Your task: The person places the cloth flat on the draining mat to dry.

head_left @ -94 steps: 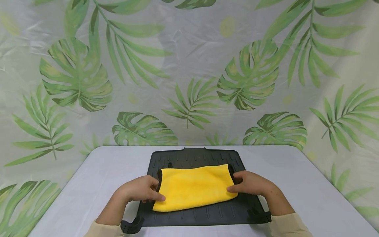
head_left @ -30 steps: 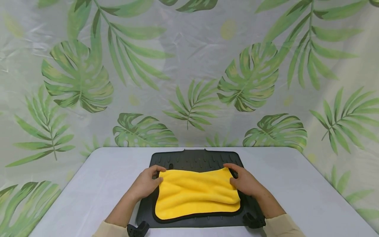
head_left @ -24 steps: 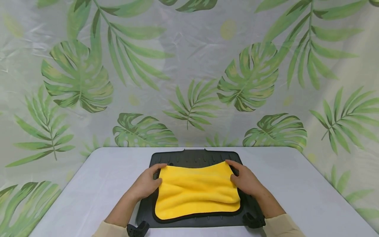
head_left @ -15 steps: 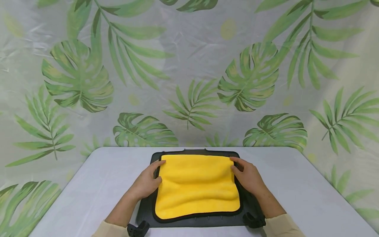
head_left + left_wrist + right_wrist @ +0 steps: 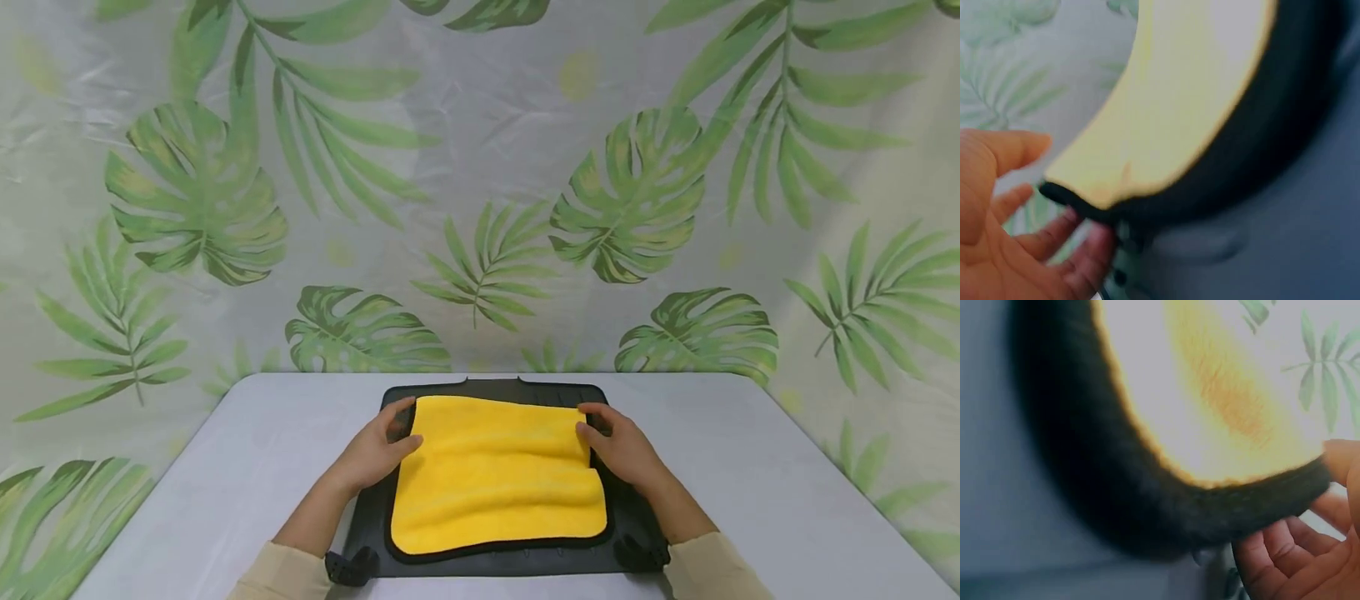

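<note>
A yellow cloth (image 5: 498,479) with black edging is spread over a ribbed black mat (image 5: 495,390), with soft ripples across its middle. My left hand (image 5: 375,450) is at its far left side; in the left wrist view the fingertips (image 5: 1097,240) touch the black edge from below, while the thumb lies just off the cloth. At the far right side, my right hand (image 5: 626,446) pinches the cloth's edge between thumb and fingers. The right wrist view shows that edge (image 5: 1260,506) between thumb and curled fingers. The far edging is hidden in the head view.
A white table (image 5: 750,467) carries the mat. Black wrist straps (image 5: 352,567) sit at both wrists, below beige sleeves. Behind the table hangs a leaf-printed curtain (image 5: 510,167).
The cloth went from a narrow folded strip to a wide spread, its upper edge carried away from me. In the last half second its right end came slightly nearer and the left thumb moved inward.
</note>
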`<state>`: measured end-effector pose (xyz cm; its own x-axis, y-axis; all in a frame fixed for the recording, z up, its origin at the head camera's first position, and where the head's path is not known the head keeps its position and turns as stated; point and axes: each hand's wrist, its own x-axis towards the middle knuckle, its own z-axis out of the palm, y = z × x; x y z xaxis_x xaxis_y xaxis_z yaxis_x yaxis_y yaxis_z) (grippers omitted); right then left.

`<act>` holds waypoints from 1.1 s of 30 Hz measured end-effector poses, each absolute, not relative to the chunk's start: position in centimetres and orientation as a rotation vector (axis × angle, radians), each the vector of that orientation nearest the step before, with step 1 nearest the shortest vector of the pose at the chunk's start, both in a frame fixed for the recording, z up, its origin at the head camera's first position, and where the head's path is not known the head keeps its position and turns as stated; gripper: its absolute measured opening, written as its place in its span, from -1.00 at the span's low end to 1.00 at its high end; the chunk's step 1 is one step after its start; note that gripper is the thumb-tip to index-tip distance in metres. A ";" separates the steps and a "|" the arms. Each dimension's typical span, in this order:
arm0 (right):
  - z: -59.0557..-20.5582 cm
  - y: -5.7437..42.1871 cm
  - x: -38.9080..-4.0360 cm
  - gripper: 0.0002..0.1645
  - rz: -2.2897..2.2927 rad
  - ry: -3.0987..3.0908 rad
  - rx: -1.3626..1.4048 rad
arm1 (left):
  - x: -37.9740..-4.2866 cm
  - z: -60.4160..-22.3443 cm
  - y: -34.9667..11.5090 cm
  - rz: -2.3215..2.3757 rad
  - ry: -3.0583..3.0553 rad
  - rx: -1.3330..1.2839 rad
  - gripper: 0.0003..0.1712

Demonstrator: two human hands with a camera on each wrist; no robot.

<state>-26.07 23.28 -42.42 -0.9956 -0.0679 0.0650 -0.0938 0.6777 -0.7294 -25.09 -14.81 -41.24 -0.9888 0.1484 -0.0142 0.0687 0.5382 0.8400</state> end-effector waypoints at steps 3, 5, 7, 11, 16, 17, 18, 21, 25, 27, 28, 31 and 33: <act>-42.6 23.2 -27.0 -0.42 1.281 -2.854 0.102 | -27.2 -41.3 -15.1 1.479 2.631 0.172 -0.24; -42.5 23.1 -27.5 -0.42 1.308 -2.870 0.096 | -28.5 -41.5 -15.0 1.451 2.603 0.165 -0.24; -42.4 22.9 -27.8 -0.44 1.309 -2.877 0.103 | -29.3 -41.6 -14.7 1.378 2.599 0.171 -0.23; -42.2 22.6 -28.1 -0.50 1.271 -2.835 0.119 | -29.8 -41.7 -14.2 1.275 2.677 0.183 -0.29; -41.8 22.4 -28.4 -0.54 1.263 -2.835 0.146 | -29.7 -41.0 -14.3 1.307 2.752 0.146 -0.46; -41.7 22.4 -28.5 -0.53 1.261 -2.854 0.156 | -29.7 -40.8 -14.3 1.316 2.749 0.140 -0.48; -41.6 22.3 -28.7 -0.53 1.260 -2.863 0.156 | -29.8 -40.7 -14.3 1.318 2.752 0.138 -0.50; -41.2 22.1 -29.3 -0.54 1.261 -2.863 0.142 | -30.2 -40.4 -14.2 1.315 2.779 0.119 -0.58; -40.7 21.5 -30.2 -0.53 1.308 -2.890 0.143 | -30.7 -40.2 -14.0 1.219 2.821 0.127 -0.62; -40.8 21.2 -30.7 -0.50 1.336 -2.941 0.143 | -31.0 -40.1 -13.8 1.161 2.824 0.168 -0.58; -40.9 21.1 -30.8 -0.48 1.340 -2.954 0.141 | -31.1 -40.1 -13.7 1.138 2.833 0.192 -0.57; -41.5 21.0 -31.3 -0.50 1.349 -2.888 0.097 | -31.4 -40.0 -13.6 1.159 2.839 0.196 -0.53; -41.8 21.0 -31.4 -0.53 1.366 -2.811 0.080 | -31.5 -39.8 -13.6 1.181 2.842 0.182 -0.52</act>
<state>-31.42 20.99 -41.81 -0.9986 -0.0391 0.0362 -0.0526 0.6167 -0.7854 -31.47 -13.63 -39.81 -0.9914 0.1308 -0.0084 0.0863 0.6998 0.7091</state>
